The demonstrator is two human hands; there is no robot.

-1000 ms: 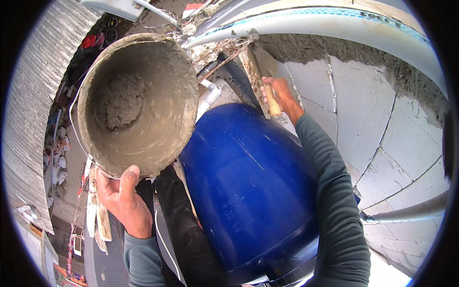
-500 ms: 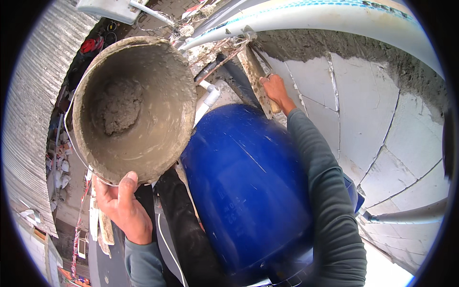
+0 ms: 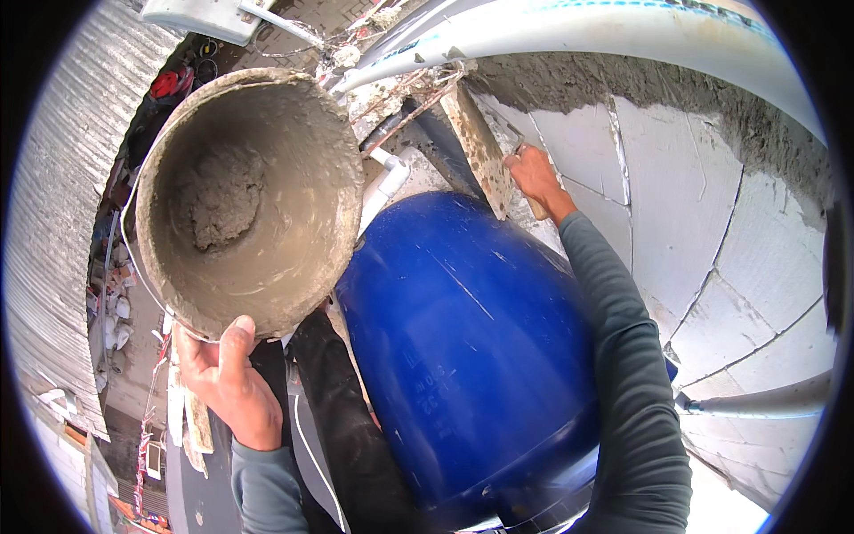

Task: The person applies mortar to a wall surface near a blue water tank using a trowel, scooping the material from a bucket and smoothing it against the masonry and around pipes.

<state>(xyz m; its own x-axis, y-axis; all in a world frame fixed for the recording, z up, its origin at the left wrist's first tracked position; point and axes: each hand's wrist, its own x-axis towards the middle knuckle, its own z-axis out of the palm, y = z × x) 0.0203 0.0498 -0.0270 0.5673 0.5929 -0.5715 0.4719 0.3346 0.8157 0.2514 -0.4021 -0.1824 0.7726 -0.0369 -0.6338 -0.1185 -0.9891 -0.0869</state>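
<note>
My left hand (image 3: 233, 378) grips the near rim of a mortar-coated bucket (image 3: 307, 209), its thumb over the edge. The bucket tilts so its mouth faces me. A lump of wet grey mortar (image 3: 221, 200) lies at its bottom. My right hand (image 3: 539, 181) is closed round the wooden handle of a trowel (image 3: 537, 210), and a thin metal shank shows past the fingers. I cannot make out its blade well. Just left of that hand stands a mortar-spattered board (image 3: 476, 147), and behind it is the pale block wall (image 3: 672, 200).
A large blue barrel (image 3: 463, 347) fills the space between my arms. A thick pale pipe (image 3: 569, 40) arches across the top, and a white pipe elbow (image 3: 391, 173) sits beside the bucket. Corrugated roofing (image 3: 84, 178) lies left, with ground far below. Wet mortar (image 3: 623, 80) coats the wall's upper band.
My right hand with the trowel has moved a little to the right and toward me, away from the board. The left hand and bucket are nearly unmoved.
</note>
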